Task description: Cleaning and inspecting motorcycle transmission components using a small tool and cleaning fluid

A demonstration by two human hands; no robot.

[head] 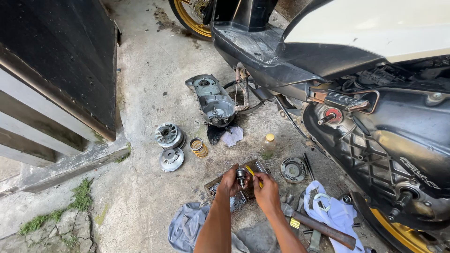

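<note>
- A small metal part [241, 176] is gripped in the left hand [229, 182].
- A yellow-handled tool [253, 174] is pinched in the right hand [267, 193], its tip at the part.
- Below the hands, a tray [234, 199] is seen on concrete.
- A spring [198, 147], bottle [268, 145] and hammer [323, 227] lie nearby.
- A scooter [375, 117] is parked to the right.

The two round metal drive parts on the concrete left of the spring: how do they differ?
The upper pulley is a taller, stacked assembly with a dark recessed centre; the lower disc is flatter, paler grey, with a toothed rim. The upper pulley lies nearer the yellow coil spring; the lower disc lies nearer the person. Both are round, grey metal, lying flat, untouched by either hand.
</note>
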